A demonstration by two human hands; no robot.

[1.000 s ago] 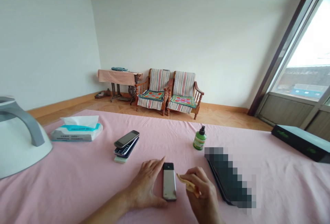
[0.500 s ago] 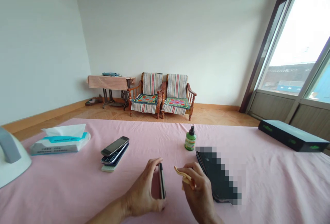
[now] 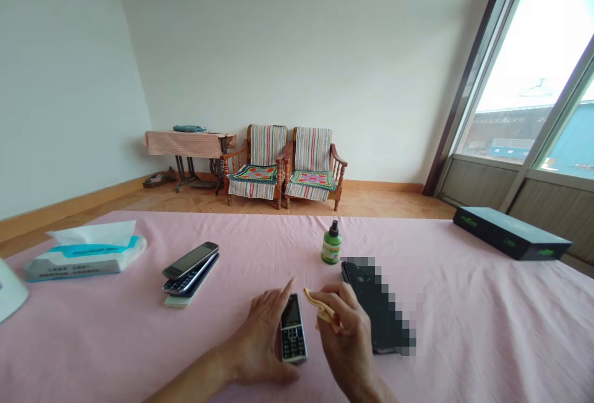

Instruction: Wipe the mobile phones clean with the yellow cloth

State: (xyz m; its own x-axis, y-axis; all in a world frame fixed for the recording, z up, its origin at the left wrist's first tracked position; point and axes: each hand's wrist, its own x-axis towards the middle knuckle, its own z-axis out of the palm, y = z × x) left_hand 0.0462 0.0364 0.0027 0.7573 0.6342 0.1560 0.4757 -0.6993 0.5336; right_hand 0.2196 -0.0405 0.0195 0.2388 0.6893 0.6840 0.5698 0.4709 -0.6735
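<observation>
A small black keypad phone point(image 3: 293, 332) with a silver edge faces up in front of me, its screen end away from me. My left hand point(image 3: 262, 341) curves around its left side, with the thumb near the bottom end and the fingers near the top. Just right of the phone, my right hand point(image 3: 346, 338) pinches a folded yellow cloth point(image 3: 322, 307). Beside that hand lies a dark flat object point(image 3: 375, 307), partly pixelated. A green spray bottle point(image 3: 331, 245) with a black top stands beyond my right hand.
Stacked phones point(image 3: 191, 272) lie at the left, with a tissue pack point(image 3: 86, 257) farther left. A white object point(image 3: 10, 294) shows at the left edge. At the right back is a black box point(image 3: 510, 234). Everything rests on a pink cloth point(image 3: 250, 242).
The phone has turned from edge-on to keypad up beside my left hand. The camera view has shifted slightly, so the scene appears farther left. My right hand still pinches the yellow cloth.
</observation>
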